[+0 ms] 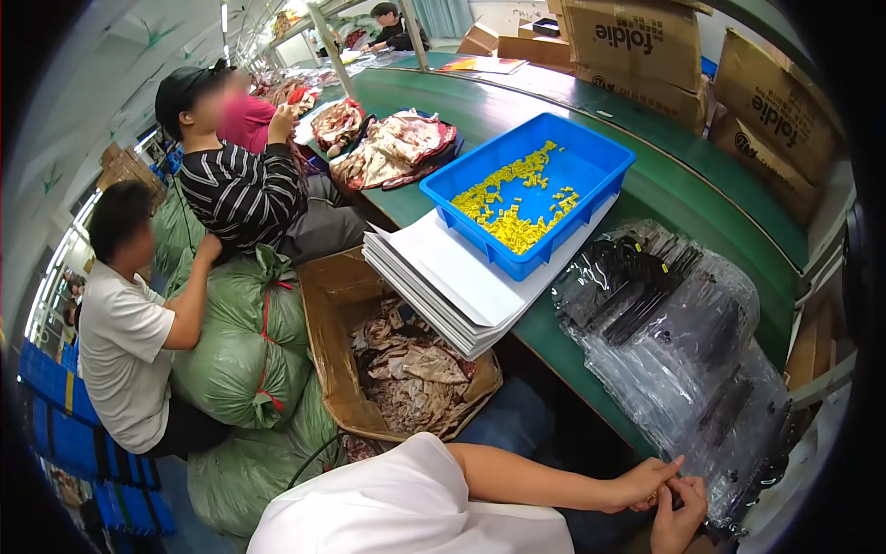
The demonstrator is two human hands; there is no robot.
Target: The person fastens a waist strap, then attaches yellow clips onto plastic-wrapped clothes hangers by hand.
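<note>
At the lower right, my left hand [644,484] and my right hand [680,513] meet, fingertips pinched together. What they hold between them is too small to make out. Both are beside the near end of a spread stack of clear plastic bags [683,369] on the green table [577,374]. Black hanger-like pieces [637,286] show at the far end of the bags, with a little yellow on them. A blue tray [535,268] holding many small yellow pieces [517,231] rests on a stack of white sheets [443,286].
Left of the table stands an open carton [332,323] of patterned cloth, beside green sacks [240,351]. Two people [129,323] [240,185] sit at the left, others farther back. Folded garments [397,152] lie beyond the tray. Cardboard boxes [637,46] line the far side.
</note>
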